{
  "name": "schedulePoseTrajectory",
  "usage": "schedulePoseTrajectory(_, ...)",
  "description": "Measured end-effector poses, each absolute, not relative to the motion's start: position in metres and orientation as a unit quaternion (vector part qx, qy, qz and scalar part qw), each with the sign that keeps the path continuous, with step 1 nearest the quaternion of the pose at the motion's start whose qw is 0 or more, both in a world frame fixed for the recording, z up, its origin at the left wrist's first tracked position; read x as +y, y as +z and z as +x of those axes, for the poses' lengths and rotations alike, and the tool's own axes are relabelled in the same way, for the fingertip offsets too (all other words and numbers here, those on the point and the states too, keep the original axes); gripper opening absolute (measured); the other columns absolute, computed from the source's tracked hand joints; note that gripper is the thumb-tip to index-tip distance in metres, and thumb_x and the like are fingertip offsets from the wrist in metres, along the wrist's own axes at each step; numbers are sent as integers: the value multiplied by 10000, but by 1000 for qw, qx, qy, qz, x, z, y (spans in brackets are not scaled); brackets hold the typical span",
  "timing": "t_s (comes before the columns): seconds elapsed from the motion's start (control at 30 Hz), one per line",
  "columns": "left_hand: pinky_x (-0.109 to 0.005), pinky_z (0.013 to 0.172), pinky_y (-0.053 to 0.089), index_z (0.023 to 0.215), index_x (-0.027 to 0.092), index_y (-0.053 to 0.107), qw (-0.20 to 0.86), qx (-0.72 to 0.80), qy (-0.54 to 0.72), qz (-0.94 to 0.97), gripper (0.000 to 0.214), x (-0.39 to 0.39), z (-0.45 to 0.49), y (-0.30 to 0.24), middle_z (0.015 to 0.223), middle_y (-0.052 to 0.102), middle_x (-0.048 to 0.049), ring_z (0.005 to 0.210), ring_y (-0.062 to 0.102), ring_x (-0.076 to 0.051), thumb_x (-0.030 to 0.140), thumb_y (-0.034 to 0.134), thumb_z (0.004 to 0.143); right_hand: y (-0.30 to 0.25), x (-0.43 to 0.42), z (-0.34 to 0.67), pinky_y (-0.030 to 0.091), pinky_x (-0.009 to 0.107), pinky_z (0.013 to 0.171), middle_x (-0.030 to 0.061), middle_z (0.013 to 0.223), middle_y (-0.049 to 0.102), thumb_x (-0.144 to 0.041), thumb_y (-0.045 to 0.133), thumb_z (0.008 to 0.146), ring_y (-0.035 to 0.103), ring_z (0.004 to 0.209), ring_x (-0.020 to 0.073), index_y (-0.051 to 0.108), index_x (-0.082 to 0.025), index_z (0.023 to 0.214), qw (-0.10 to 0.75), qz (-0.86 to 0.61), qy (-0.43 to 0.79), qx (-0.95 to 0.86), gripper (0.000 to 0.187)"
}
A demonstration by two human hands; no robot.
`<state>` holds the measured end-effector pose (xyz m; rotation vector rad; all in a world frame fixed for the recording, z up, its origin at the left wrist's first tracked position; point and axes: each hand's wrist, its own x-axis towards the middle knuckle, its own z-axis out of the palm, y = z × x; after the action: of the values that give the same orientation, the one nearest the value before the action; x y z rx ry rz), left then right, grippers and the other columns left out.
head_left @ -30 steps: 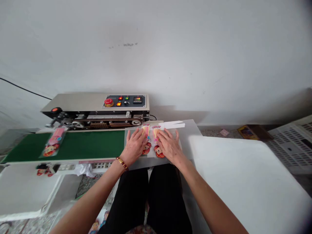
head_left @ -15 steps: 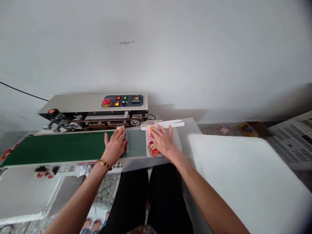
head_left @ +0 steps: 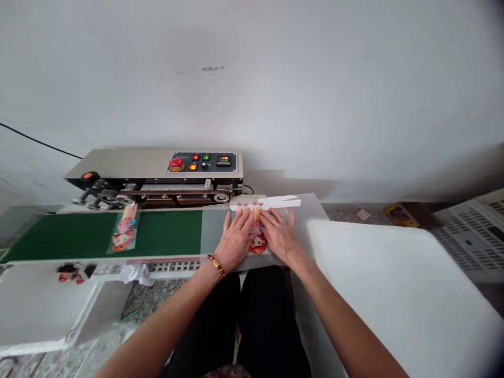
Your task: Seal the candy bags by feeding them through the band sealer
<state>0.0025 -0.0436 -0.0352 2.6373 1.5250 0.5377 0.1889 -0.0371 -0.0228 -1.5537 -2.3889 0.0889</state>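
My left hand (head_left: 235,240) and my right hand (head_left: 280,236) lie flat, fingers stretched out, on either side of a clear packet (head_left: 256,235) printed with a red cartoon face. The packet rests on the grey feed plate (head_left: 311,210) at the right end of the sealing machine (head_left: 157,176). A second packet (head_left: 125,231) of the same kind lies on the green conveyor belt (head_left: 79,236), under the sealing head. A beaded bracelet sits on my left wrist.
The machine's control panel (head_left: 202,161) shows a red button and lit lamps. A white table top (head_left: 394,283) spreads to the right, a white tray (head_left: 35,310) sits low left. A slotted crate (head_left: 472,231) and a small box (head_left: 401,212) lie far right.
My left hand pushed one packet onto the belt, which carried it left, then came back right beside the right hand on the remaining packet. An earlier packet rode off the belt's left end.
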Motion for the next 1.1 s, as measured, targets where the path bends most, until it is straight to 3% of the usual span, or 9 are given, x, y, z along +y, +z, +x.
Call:
schedulePoseTrajectory(0.17, -587, 1264, 187, 1462, 143, 490, 11, 471, 153, 869, 461, -40, -16, -36, 1562, 473, -158, 1501, 370, -268, 197, 359, 1023, -21, -36, 195, 76, 736, 1176, 98, 1444, 574, -149, 398, 1005, 416, 1405, 338, 617, -214, 1352, 148, -553, 19, -820, 415)
schedulePoseTrajectory(0.33, -561, 1256, 227, 1483, 109, 468, 8, 478, 146, 866, 479, -27, -24, -36, 1571, 456, -170, 1512, 348, -283, 187, 337, 1029, -21, -40, 191, 75, 743, 1170, 110, 1474, 543, -225, 412, 1051, 417, 1404, 338, 560, -213, 1419, 151, -563, 8, -812, 396)
schedulePoseTrajectory(0.57, -521, 1259, 234, 1497, 157, 451, 33, 509, 150, 847, 473, -22, -84, -45, 1590, 440, -138, 1522, 333, -239, 249, 327, 1050, -22, -41, 170, 43, 753, 1179, 101, 1519, 495, -289, 415, 1082, 382, 1425, 341, 546, -208, 1429, 133, -522, 16, -842, 379)
schedulePoseTrajectory(0.73, -581, 1279, 120, 1335, 203, 604, -19, 574, 181, 798, 384, -31, -101, -35, 1479, 575, -128, 1458, 439, -284, 224, 387, 1020, -20, -33, 136, 76, 764, 1172, 82, 1523, 491, -285, 415, 1085, 372, 1439, 325, 539, -255, 1427, 142, -512, 35, -846, 365)
schedulePoseTrajectory(0.9, -512, 1272, 233, 1488, 132, 463, 23, 452, 163, 877, 495, -39, -45, -31, 1565, 473, -147, 1509, 357, -244, 184, 378, 1003, -18, -29, 141, 41, 727, 1197, 123, 1496, 515, -198, 377, 1063, 381, 1435, 313, 538, -206, 1437, 157, -512, 47, -844, 407)
schedulePoseTrajectory(1.1, -553, 1251, 249, 1485, 95, 468, 30, 514, 144, 845, 499, -35, -44, -43, 1568, 459, -175, 1507, 357, -291, 188, 370, 1004, -28, -48, 190, 68, 734, 1182, 118, 1448, 564, -198, 403, 1028, 466, 1363, 340, 628, -217, 1339, 158, -553, 0, -818, 384)
